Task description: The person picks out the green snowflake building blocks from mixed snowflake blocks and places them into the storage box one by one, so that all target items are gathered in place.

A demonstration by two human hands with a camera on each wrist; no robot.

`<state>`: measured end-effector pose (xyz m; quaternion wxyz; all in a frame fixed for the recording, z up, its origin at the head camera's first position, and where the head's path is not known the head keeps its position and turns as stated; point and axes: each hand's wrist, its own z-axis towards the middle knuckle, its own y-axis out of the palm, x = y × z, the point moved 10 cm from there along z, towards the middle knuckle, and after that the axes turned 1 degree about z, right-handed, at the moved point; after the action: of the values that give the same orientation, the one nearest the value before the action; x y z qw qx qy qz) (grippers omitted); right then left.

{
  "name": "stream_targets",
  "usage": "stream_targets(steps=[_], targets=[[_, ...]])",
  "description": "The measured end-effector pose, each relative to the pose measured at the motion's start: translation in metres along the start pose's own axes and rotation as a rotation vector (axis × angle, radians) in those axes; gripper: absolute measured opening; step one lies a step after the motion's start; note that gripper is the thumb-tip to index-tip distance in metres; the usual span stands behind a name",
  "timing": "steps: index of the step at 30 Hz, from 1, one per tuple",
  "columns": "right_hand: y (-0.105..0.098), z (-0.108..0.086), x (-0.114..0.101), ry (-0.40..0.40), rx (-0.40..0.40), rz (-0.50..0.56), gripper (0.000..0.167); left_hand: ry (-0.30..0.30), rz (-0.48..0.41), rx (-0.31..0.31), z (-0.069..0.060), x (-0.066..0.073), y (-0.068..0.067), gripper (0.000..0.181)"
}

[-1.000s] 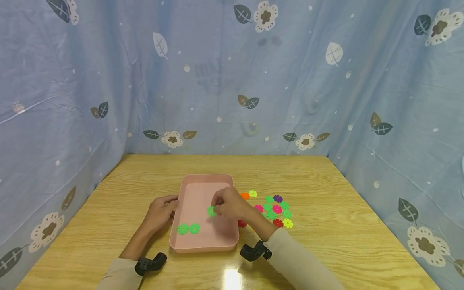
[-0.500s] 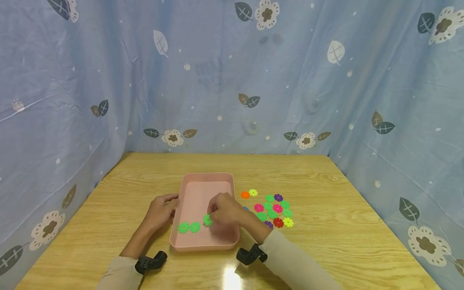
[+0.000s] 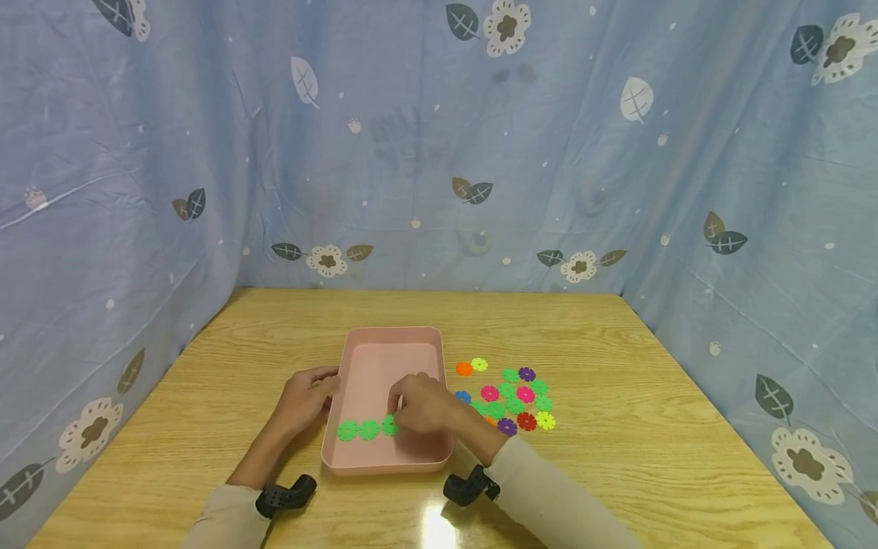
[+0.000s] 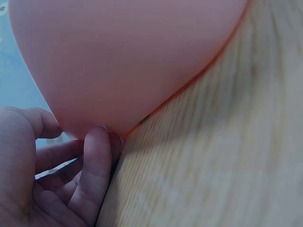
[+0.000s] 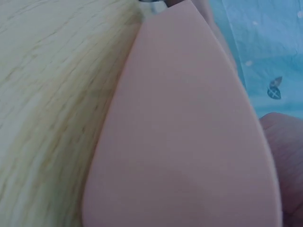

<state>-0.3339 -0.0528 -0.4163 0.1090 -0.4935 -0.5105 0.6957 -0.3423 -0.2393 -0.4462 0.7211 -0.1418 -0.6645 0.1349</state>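
A pink tray lies on the table, its outer wall large in the left wrist view. My left hand grips its left side, the thumb at the rim and other fingers against the outside. Inside the tray, my right hand pinches a green notched plastic disc at the floor, partly covering it. Left of that disc lie two more green discs, one at far left and a middle one, roughly in a row. In the right wrist view the tray wall hides the fingers.
Right of the tray, several loose notched discs lie on the wooden table: green, pink, purple, yellow, red, orange and blue. A patterned blue curtain surrounds the table's back and sides.
My right hand has carried the green disc toward me and slightly left, down beside the two green discs. The left hand keeps its hold on the tray.
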Motion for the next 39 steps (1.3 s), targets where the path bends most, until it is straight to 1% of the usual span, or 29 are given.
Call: stream_targets(steps=[6,12,22,26,30,32,34,39], targets=[[0.003,-0.001,0.0,-0.005,0.019,-0.043,0.014,-0.004,-0.011,-0.005,-0.001,0.0,0.001,0.041],[0.007,-0.005,0.001,-0.008,0.006,-0.032,0.011,-0.012,-0.01,-0.009,-0.002,-0.002,0.003,0.041],[0.006,-0.005,0.0,-0.037,0.006,-0.046,0.013,-0.01,0.012,-0.008,-0.002,-0.003,0.002,0.042],[0.003,-0.005,-0.003,-0.05,0.002,-0.053,0.011,-0.006,0.024,0.0,-0.001,-0.001,0.001,0.043],[0.001,-0.007,-0.005,-0.061,-0.016,-0.039,0.009,-0.02,0.033,0.004,-0.001,-0.002,0.0,0.043],[-0.001,-0.008,-0.006,-0.066,-0.018,-0.034,0.008,-0.024,0.034,-0.005,-0.001,-0.002,0.001,0.044],[-0.005,-0.009,-0.007,-0.075,-0.011,-0.032,0.007,-0.023,0.028,-0.007,0.0,-0.002,0.001,0.044],[-0.017,-0.012,-0.011,-0.128,0.015,-0.019,0.006,-0.02,0.012,-0.003,0.0,-0.002,0.0,0.044]])
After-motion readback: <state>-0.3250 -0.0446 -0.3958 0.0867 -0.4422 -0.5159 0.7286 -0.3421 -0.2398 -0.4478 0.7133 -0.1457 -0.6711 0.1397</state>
